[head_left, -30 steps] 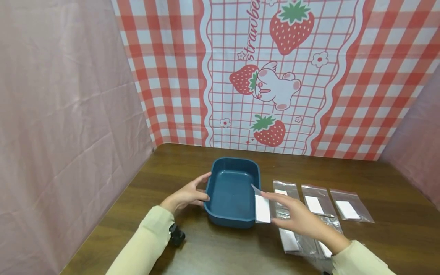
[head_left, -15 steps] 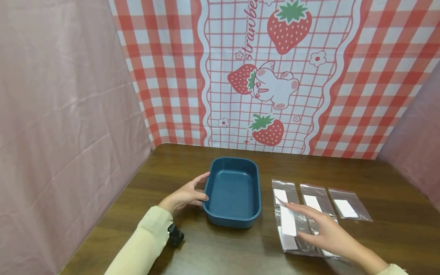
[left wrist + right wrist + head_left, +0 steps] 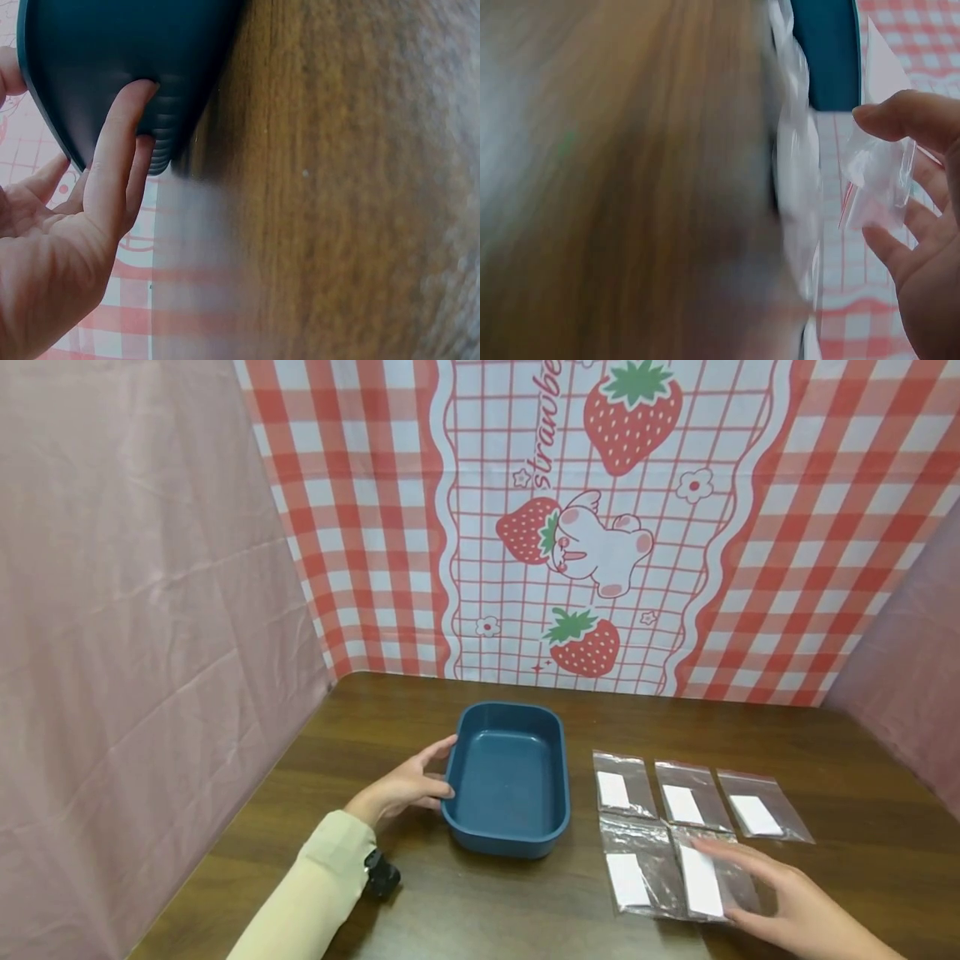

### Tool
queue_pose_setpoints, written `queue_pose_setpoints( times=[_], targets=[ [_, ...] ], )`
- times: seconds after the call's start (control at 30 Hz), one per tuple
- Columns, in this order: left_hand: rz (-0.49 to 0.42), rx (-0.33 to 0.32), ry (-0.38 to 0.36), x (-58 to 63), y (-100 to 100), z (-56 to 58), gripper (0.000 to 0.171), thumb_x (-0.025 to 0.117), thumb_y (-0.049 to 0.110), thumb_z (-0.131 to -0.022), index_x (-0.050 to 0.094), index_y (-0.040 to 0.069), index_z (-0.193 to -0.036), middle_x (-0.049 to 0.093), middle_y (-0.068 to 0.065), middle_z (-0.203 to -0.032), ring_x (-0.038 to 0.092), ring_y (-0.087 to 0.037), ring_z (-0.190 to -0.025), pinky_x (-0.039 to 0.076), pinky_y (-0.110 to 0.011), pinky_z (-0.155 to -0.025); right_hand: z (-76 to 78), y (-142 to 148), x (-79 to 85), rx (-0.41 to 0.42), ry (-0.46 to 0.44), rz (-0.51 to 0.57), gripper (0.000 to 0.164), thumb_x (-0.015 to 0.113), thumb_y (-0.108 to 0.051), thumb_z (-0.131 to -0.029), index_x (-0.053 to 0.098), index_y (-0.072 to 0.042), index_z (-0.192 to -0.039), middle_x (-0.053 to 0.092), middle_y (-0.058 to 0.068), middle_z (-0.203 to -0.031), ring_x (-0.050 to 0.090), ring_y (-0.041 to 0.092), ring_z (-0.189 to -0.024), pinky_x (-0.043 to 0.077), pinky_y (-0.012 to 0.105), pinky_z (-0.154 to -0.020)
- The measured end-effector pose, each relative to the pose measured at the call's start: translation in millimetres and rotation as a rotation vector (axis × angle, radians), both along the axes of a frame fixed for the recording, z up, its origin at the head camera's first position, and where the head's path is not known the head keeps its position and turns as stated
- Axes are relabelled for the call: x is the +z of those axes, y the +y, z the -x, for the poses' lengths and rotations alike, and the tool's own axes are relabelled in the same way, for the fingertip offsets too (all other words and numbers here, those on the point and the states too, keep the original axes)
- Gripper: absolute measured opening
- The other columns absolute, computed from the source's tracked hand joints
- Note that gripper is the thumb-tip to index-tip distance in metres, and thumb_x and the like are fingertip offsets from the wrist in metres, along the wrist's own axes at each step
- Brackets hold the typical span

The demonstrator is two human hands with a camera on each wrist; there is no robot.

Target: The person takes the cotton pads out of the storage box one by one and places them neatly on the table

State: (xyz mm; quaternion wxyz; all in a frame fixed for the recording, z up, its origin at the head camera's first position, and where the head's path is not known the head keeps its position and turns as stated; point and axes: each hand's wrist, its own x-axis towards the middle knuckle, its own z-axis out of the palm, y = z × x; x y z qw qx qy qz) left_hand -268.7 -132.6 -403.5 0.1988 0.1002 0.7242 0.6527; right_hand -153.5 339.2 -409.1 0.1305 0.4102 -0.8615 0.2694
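My left hand (image 3: 405, 787) lies against the left side of a dark blue rectangular bin (image 3: 508, 781). In the left wrist view its fairly straight fingers (image 3: 112, 150) touch the bin's outer wall (image 3: 75, 97). With my right hand (image 3: 791, 893) I hold a clear zip bag with a white card (image 3: 701, 881) inside, between thumb and fingers. The right wrist view has this zip bag (image 3: 881, 180) raised off the table. It is above the near row of bags and partly hides what lies beneath. Inside the bin I see only its bare floor.
Several similar bags lie flat right of the bin: a far row with bags at left (image 3: 613, 789), middle (image 3: 682, 804) and right (image 3: 756, 816), and a near one (image 3: 628, 881). A checked strawberry cloth (image 3: 375, 527) hangs behind the brown table (image 3: 465, 918).
My right hand has carried the zip bag rightward and nearer, from the bin's right rim to above the near row. My left hand and the bin have stayed in place.
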Motion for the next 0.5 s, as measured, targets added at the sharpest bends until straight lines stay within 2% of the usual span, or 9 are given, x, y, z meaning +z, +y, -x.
queue_pose_setpoints(
  times=[0.1, 0.27, 0.5],
  targets=[
    [-0.001, 0.004, -0.001, -0.1, -1, 0.1, 0.087, 0.063, -0.008, -0.076, 0.023, 0.017, -0.149, 0.021, -0.018, -0.146, 0.051, -0.034, -0.109, 0.054, -0.039, -0.071, -3.0, 14, -2.9, -0.026, 0.021, -0.033, 0.082, 0.081, 0.005, -0.059, 0.047, -0.001, -0.133, 0.047, 0.002, -0.137, 0.032, -0.003, -0.127, 0.028, 0.005, -0.093],
    [0.004, 0.015, -0.006, -0.5, -2, 0.1, 0.087, 0.063, -0.009, -0.075, 0.025, 0.018, -0.148, 0.022, -0.016, -0.146, 0.051, -0.035, -0.109, 0.054, -0.04, -0.071, -4.3, 37, -6.7, -0.039, 0.042, -0.059, 0.084, 0.082, 0.005, -0.056, 0.046, 0.003, -0.132, 0.047, 0.003, -0.137, 0.031, -0.003, -0.128, 0.026, 0.004, -0.093],
    [-0.006, 0.0, 0.0, -1.1, -1, 1.5, 0.088, 0.063, -0.007, -0.075, 0.023, 0.018, -0.149, 0.022, -0.016, -0.146, 0.051, -0.034, -0.11, 0.054, -0.041, -0.073, -6.9, 68, -10.8, -0.11, -0.016, -0.079, 0.086, 0.083, 0.003, -0.056, 0.046, 0.002, -0.133, 0.048, 0.004, -0.136, 0.029, -0.01, -0.125, 0.03, 0.002, -0.084]
  ],
)
